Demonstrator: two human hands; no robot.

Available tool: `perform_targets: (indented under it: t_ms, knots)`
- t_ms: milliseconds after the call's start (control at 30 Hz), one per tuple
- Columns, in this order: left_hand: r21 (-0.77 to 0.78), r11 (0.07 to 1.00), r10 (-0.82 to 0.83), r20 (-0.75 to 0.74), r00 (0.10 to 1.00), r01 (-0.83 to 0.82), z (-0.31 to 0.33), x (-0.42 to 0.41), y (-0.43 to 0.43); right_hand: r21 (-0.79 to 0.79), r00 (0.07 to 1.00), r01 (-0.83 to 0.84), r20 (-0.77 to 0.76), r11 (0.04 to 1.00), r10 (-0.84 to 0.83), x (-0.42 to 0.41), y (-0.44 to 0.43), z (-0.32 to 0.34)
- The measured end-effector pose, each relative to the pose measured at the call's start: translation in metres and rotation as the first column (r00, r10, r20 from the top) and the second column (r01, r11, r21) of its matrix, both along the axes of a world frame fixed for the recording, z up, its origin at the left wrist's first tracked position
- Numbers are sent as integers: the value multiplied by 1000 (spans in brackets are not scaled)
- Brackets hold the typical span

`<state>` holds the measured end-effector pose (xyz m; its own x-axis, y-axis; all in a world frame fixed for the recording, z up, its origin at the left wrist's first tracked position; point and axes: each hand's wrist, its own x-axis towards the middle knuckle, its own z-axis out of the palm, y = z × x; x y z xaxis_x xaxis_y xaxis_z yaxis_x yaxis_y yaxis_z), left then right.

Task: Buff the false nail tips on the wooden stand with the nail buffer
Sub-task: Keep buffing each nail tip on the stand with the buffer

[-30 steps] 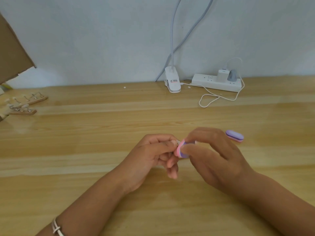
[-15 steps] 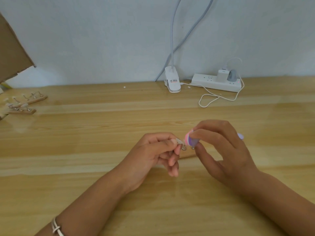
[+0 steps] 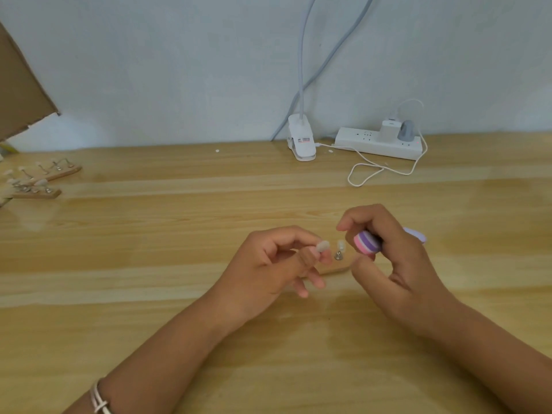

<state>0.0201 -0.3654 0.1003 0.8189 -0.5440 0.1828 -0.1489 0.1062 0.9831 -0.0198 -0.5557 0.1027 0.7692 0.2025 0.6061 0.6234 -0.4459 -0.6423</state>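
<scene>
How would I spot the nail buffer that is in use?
Look at the middle of the wooden table. There the right hand pinches a small rounded block, the nail buffer. Its end is striped pink, white and purple, unlike the plain lilac buffer lying behind that hand.

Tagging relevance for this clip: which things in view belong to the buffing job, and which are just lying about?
In the job: left hand pinching a nail tip; second nail tip on its post; wooden stand; right hand gripping the nail buffer.

Lying about: two other stands far left; purple buffer behind the right hand; power strip; lamp clip; white cable; cardboard.
</scene>
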Motion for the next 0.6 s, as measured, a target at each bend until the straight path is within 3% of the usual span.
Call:
perform_targets:
  t_ms: [333, 467, 600]
  knots:
    - [9, 995, 100, 135, 986, -103, -4, 0, 1, -85, 988, 124, 103, 989, -115, 1, 4, -4]
    - [-47, 983, 185, 207, 961, -179, -4, -1, 0, -84, 986, 117, 125, 990, -106, 2, 4, -7]
    - [21, 965, 237, 362, 902, -262, -4, -3, 1, -31, 996, 59, 74, 998, -56, 2, 5, -10]
